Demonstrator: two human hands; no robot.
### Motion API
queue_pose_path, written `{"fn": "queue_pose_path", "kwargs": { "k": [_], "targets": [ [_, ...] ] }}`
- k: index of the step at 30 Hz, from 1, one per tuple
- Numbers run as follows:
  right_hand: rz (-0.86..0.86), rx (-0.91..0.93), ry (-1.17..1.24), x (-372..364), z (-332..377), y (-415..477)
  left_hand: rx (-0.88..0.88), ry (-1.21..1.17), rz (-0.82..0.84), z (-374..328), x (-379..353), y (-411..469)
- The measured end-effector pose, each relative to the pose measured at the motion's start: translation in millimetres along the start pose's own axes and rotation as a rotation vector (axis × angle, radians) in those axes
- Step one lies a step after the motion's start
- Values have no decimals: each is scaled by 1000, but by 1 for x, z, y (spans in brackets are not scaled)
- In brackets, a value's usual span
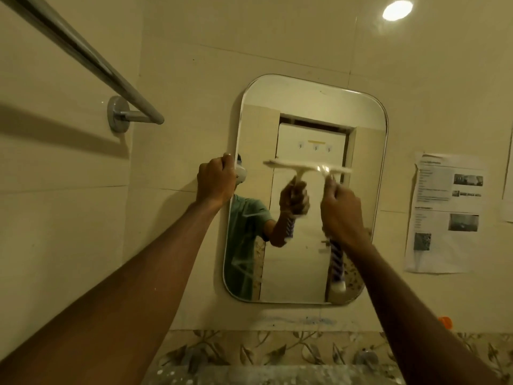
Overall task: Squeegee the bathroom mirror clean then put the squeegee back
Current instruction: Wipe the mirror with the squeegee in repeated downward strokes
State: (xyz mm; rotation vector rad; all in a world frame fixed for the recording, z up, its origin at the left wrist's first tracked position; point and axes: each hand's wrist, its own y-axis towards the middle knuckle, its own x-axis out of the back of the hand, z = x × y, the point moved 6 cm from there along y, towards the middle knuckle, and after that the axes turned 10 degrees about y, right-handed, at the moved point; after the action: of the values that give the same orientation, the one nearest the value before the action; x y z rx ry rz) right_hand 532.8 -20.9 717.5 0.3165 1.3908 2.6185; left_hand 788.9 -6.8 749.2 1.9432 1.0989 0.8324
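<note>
Your right hand [340, 209] is closed around the handle of the squeegee [311, 166], whose pale blade lies level against the glass about halfway up the mirror [361, 107]; the purple-striped end of the handle sticks out below your wrist. The blade is blurred. Your left hand [215, 180] is curled over the mirror's left edge, fingers wrapped onto the rim.

Around you: one chrome towel rail [83, 55] runs diagonally across the upper left, fixed to the tiled wall by a round bracket, well apart from the mirror. To the right of the mirror one printed sheet [444, 215] hangs on the tiles, carrying text and several small photos; the writing is too small to read. The edge of a second sheet [508, 190] shows at the frame's right border. Below the mirror runs a band of leaf-patterned tiles [277, 347], and an orange cap [445, 323] peeks out beside your right forearm. One bright light glare [397, 11] sits on the wall above. Nothing stands between the blade and the glass.
</note>
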Motion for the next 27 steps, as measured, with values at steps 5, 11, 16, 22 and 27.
{"fn": "queue_pose_path", "kwargs": {
  "k": [5,11,16,22,27],
  "targets": [
    [2,-34,-37,-33,15,13,122,-159,125,10,3,4],
    [-33,-209,-65,-62,-51,-118,109,-223,211,5,3,1],
    [-27,-140,19,-53,-13,-68,214,-293,264,9,4,2],
    [32,-44,10,-69,35,-15,282,-343,375,16,3,15],
    [58,-169,-42,-94,-31,-110,289,-357,444,16,-3,20]
  ]
}}
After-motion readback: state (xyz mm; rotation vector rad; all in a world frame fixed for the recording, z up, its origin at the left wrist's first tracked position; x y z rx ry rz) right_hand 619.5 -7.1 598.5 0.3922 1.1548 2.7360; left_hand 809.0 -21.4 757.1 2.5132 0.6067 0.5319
